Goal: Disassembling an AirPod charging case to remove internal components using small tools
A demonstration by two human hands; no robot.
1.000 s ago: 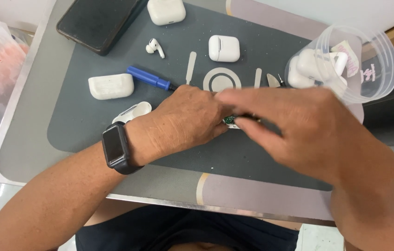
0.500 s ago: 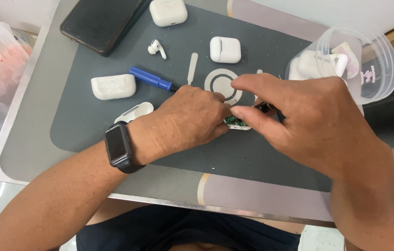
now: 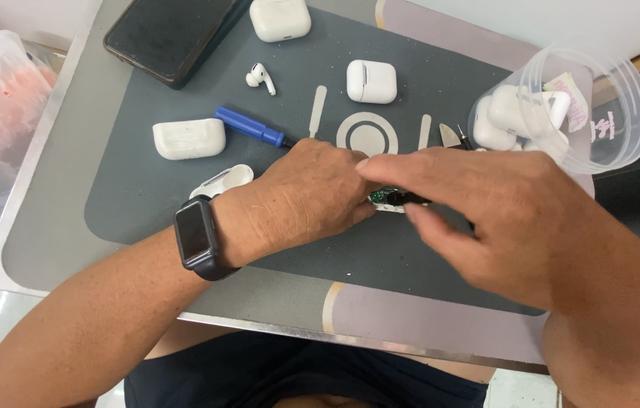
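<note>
My left hand [image 3: 308, 198], with a dark watch [image 3: 197, 238] on the wrist, rests on the grey work mat [image 3: 146, 189] and grips a small white part with a green circuit board [image 3: 382, 199]. My right hand [image 3: 501, 219] comes in from the right and pinches a thin dark tool [image 3: 414, 201] against that part. Most of the part is hidden between my fingers. A white half shell [image 3: 222, 181] lies just left of my left hand.
On the mat lie a blue-handled screwdriver [image 3: 250, 126], a white earbud [image 3: 259, 77], three white earbud cases [image 3: 189, 138] [image 3: 371, 81] [image 3: 280, 17], flat pry tools [image 3: 317, 109], a ring-shaped pad [image 3: 367, 136] and tweezers [image 3: 450, 136]. A dark phone [image 3: 169, 34] sits at the back left. A clear tub [image 3: 569, 106] of white cases lies at the right.
My right hand lifted back over the part, then came down again onto it with the dark tool. My left hand stayed in place, holding the part.
</note>
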